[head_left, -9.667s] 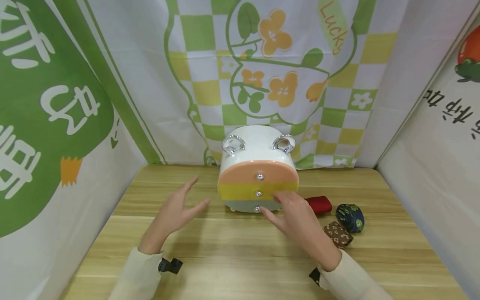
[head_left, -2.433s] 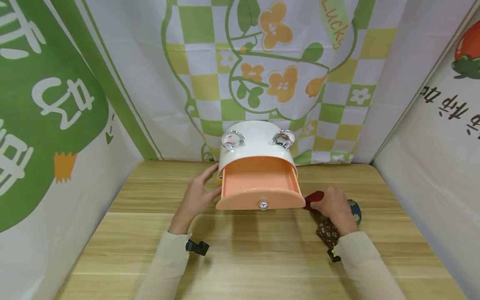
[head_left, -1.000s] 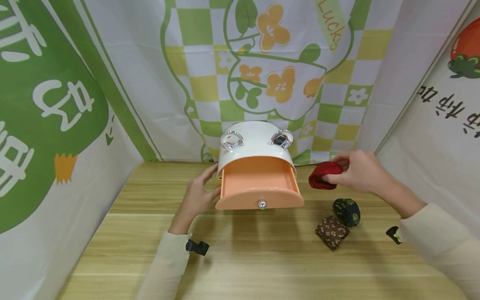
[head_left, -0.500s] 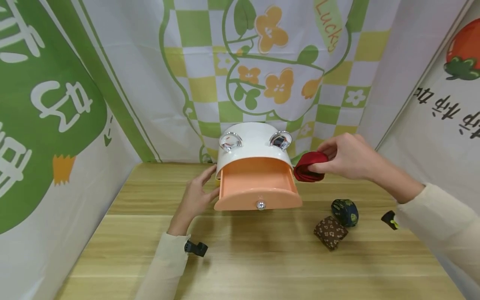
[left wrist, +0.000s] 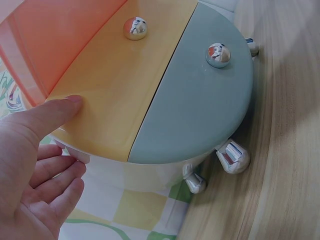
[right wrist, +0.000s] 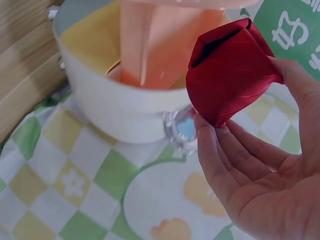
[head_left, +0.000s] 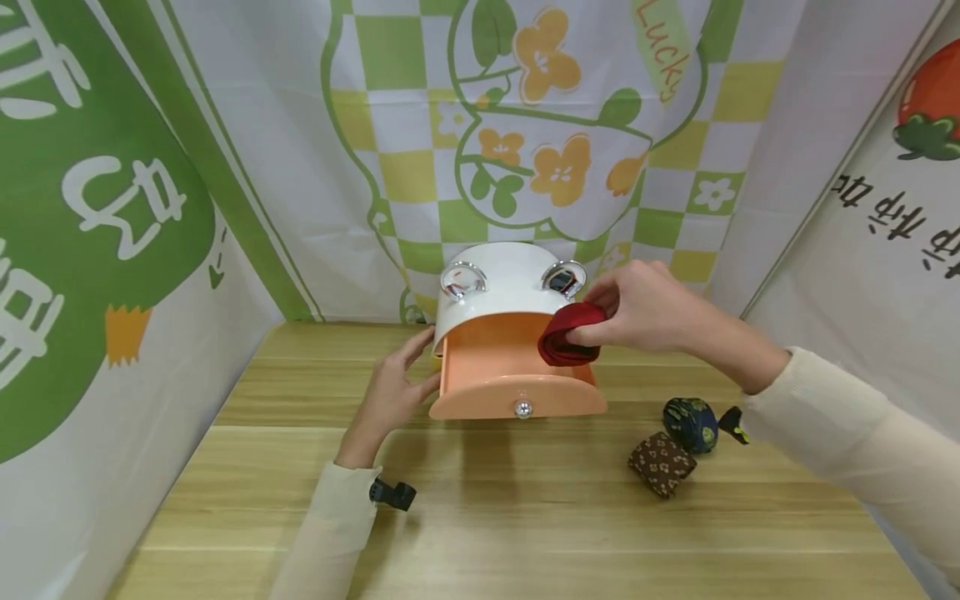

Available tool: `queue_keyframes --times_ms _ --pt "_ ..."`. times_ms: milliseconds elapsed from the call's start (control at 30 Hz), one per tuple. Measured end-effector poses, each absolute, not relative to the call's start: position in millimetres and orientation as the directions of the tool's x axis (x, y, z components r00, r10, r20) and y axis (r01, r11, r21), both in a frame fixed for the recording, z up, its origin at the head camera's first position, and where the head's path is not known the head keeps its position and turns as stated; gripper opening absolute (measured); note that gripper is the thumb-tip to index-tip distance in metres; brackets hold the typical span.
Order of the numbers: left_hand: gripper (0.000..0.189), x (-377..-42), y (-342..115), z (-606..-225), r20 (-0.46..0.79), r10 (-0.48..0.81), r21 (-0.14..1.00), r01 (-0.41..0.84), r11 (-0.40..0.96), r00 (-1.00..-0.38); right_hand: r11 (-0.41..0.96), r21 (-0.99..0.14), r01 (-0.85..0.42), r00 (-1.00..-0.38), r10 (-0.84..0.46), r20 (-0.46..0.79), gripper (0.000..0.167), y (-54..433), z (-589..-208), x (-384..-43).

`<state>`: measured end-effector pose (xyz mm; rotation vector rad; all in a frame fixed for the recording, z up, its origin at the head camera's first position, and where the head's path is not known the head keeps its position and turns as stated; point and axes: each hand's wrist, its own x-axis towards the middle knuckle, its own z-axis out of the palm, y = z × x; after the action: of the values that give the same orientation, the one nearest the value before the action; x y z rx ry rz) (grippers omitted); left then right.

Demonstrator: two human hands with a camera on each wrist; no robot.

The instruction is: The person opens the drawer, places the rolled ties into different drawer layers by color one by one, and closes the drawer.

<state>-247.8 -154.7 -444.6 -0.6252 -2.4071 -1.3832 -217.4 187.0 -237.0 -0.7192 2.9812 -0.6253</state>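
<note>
A white drawer box (head_left: 510, 267) with two silver rings on top stands against the back cloth. Its top orange drawer (head_left: 517, 398) is pulled out; the yellow drawer front (left wrist: 110, 85) and grey-green drawer front (left wrist: 195, 105) below are closed. My left hand (head_left: 390, 396) rests at the box's left side, the straight thumb on the yellow front and the fingers by the white wall. My right hand (head_left: 645, 308) pinches a rolled red necktie (head_left: 572, 335) between thumb and fingers, above the right part of the open drawer. In the right wrist view the red necktie (right wrist: 232, 72) is a loose ribbed roll.
On the wooden table (head_left: 480, 517), right of the box, lie a rolled dark blue patterned necktie (head_left: 690, 425) and a rolled brown flowered necktie (head_left: 662, 464), touching. A green-and-white checked cloth (head_left: 405, 175) hangs behind; printed cloths line both sides.
The orange drawer has come out since the earliest frame. My right hand has lifted the red necktie from the table and carried it left, over the drawer. The left hand has lately stayed at the box.
</note>
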Motion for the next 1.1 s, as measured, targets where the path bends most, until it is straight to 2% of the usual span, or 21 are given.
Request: queue_keyframes --times_ms 700,933,1100 --pt "0.071 -247 -155 -442 0.457 0.216 0.744 0.504 0.439 -0.863 0.793 -0.409 -0.451 -0.882 -0.467 0.068 0.040 135 -262 -225" --pt "0.071 -247 -156 -442 0.449 0.210 0.748 0.495 0.442 -0.868 0.751 -0.443 -0.489 -0.860 -0.499 0.102 0.023 130 -277 -230" --pt "0.070 -247 -156 -443 0.444 0.211 0.747 0.490 0.450 -0.871 0.751 -0.437 -0.496 -0.857 -0.504 0.107 0.022 128 -287 -231"
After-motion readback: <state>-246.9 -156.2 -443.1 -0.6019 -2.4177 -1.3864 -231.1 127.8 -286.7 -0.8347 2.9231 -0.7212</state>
